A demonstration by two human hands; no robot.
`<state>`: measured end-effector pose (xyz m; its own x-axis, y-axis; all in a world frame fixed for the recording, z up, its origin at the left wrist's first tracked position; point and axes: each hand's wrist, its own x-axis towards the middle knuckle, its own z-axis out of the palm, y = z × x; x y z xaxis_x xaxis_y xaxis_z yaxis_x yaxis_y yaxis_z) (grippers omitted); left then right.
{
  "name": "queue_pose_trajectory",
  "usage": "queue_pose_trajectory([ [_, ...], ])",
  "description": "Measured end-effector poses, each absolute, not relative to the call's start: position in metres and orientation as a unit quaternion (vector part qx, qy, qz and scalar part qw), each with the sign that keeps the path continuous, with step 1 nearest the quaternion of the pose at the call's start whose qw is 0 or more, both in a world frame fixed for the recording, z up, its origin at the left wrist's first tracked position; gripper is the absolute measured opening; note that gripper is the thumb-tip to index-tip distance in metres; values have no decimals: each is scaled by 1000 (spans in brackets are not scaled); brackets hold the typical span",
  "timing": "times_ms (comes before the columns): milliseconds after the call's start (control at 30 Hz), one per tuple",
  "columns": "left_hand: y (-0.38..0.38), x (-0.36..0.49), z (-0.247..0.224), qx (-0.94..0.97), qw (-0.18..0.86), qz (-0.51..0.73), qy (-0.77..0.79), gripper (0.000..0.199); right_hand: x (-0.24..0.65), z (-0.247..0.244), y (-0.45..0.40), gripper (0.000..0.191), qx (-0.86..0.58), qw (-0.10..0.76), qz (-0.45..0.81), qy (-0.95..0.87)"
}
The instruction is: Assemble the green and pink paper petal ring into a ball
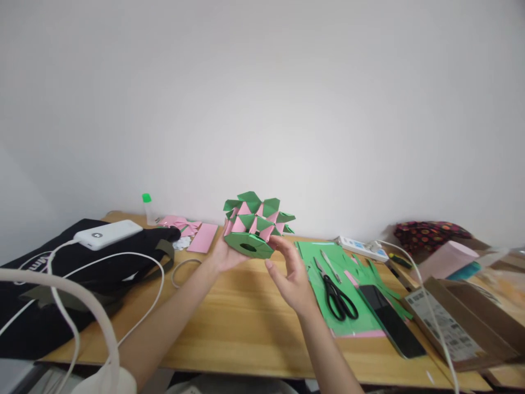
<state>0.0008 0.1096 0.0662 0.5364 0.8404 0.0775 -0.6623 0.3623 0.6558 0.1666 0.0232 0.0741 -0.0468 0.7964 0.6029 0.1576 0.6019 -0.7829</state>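
Note:
A folded-paper model (251, 227) in green and pink is held up above the table, tilted so its green base with a dark round hole faces me. Rows of pointed pink and green folds rise from that base. My left hand (223, 256) supports it from the left and underneath, its fingers mostly hidden behind the paper. At the right side, my right hand (292, 276) curls its fingers against the model's edge, with the thumb apart from the base.
Right of my hands, black scissors (338, 295) and a pen (330, 266) lie on green paper (318, 284), beside a phone (391, 320). A cardboard box (463, 323) is at far right. Pink paper (204, 238), a black bag (135, 279), a power bank (109, 234) and cables are left.

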Motion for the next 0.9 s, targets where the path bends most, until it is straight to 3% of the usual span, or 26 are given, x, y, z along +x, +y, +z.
queue_pose_trajectory([
  [167,102,7,59,305,810,481,136,80,162,80,12,38,-353,639,126,-671],
  [267,103,13,58,305,798,501,142,77,172,73,18,25,-442,678,204,-551],
  [467,120,23,58,330,758,528,191,69,197,52,56,50,-487,656,357,-453],
  [700,135,28,44,360,698,555,274,57,201,32,88,51,-493,647,417,-407],
  [800,135,29,33,386,645,584,306,61,201,25,90,46,-486,639,433,-409],
  [900,131,26,19,432,599,584,336,84,200,13,88,38,-477,621,457,-421],
])
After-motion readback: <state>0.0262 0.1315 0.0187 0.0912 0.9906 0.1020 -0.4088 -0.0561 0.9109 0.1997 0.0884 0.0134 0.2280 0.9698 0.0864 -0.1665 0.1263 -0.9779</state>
